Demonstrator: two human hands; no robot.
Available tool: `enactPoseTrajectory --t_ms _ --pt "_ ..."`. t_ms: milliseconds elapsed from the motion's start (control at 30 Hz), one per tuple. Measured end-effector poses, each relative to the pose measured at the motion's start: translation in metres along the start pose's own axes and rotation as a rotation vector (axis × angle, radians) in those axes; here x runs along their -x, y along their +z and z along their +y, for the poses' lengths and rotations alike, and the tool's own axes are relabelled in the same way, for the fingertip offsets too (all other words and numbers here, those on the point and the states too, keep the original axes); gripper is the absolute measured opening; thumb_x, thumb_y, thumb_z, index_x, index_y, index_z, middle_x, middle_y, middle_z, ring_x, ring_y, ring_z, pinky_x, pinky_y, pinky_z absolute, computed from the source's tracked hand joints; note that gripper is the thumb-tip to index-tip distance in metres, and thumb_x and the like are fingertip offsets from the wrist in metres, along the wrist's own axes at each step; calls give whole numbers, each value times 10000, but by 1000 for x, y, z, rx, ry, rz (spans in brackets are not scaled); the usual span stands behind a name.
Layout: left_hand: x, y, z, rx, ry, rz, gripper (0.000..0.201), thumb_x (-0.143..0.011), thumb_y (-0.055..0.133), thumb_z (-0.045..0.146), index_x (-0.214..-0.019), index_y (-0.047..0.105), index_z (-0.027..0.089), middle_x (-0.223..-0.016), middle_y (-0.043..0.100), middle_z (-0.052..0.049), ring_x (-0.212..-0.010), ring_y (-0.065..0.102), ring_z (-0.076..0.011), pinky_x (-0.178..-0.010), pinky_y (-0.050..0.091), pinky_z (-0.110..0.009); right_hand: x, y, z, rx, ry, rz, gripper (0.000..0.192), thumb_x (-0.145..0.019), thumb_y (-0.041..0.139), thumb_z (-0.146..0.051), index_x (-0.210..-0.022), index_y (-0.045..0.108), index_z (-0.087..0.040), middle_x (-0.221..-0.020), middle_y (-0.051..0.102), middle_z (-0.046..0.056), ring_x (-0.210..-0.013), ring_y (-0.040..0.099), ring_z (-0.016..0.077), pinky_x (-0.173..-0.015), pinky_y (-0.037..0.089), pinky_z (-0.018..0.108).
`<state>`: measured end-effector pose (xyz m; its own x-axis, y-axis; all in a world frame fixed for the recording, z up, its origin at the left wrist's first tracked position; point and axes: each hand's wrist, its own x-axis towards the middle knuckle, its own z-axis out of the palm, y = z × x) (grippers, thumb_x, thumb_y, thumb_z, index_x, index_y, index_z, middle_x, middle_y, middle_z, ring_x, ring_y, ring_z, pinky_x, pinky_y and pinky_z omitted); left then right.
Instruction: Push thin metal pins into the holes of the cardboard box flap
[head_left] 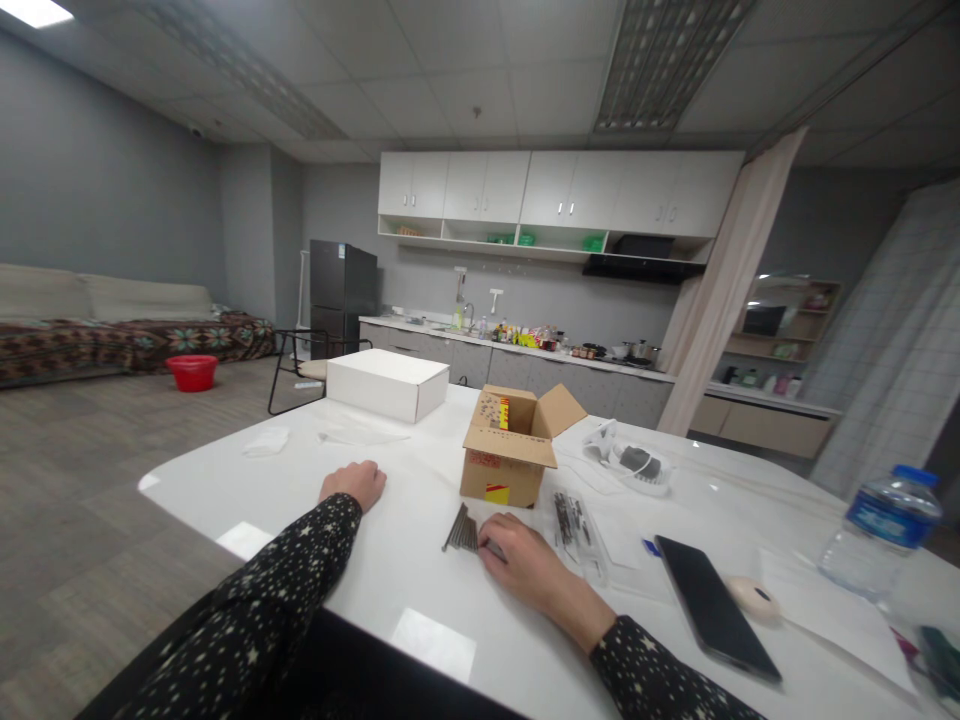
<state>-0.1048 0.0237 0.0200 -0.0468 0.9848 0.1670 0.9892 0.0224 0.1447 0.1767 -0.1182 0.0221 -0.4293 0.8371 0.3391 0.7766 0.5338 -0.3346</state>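
My right hand (517, 560) rests on the white table (420, 580) with its fingers curled at the right end of a row of long dark screws or nails (461, 530). A dark bit shows under those fingertips, but what they hold is hidden. My left hand (354, 485) lies on the tabletop, loosely closed, with nothing visible in it. Behind the row stands an open cardboard box (501, 470), its flaps raised and its inside mostly hidden. Just right of my right hand is a clear plastic case (592, 535) with several small dark metal pieces in it.
A closed white box (386, 385) stands at the back left. On the right lie a black phone (716, 605), a beige rounded object (754, 597), a paper sheet (832, 620) and a water bottle (885, 530). A white dish with cable (641, 468) sits behind the case.
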Motion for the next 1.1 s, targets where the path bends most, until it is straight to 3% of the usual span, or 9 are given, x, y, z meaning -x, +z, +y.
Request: enactPoseTrajectory --t_ms 467,833,1100 --pt "2 -1 -1 -15 0 -5 452 -853 309 374 -1015 678 169 -1024 695 -181 -953 648 -319 -783 461 -411 1 -4 1 -12 6 13 134 -851 502 -135 -881 625 -183 -928 645 48 -899 577 160 -813 428 265" --pt "3 -4 0 -3 5 -7 450 -848 313 374 -998 684 167 -1033 694 -187 -950 649 -331 -775 463 -420 -5 -17 18 30 215 167 230 -901 440 -259 -897 653 -173 -930 680 75 -747 601 171 -705 429 279" --pt "1 -1 -1 11 -3 -5 439 -847 330 387 -999 683 176 -1031 695 -180 -945 648 -331 -775 460 -416 -12 -13 40 -200 314 283 370 -863 468 -301 -1176 576 -135 -961 714 96 -734 639 189 -724 480 311"
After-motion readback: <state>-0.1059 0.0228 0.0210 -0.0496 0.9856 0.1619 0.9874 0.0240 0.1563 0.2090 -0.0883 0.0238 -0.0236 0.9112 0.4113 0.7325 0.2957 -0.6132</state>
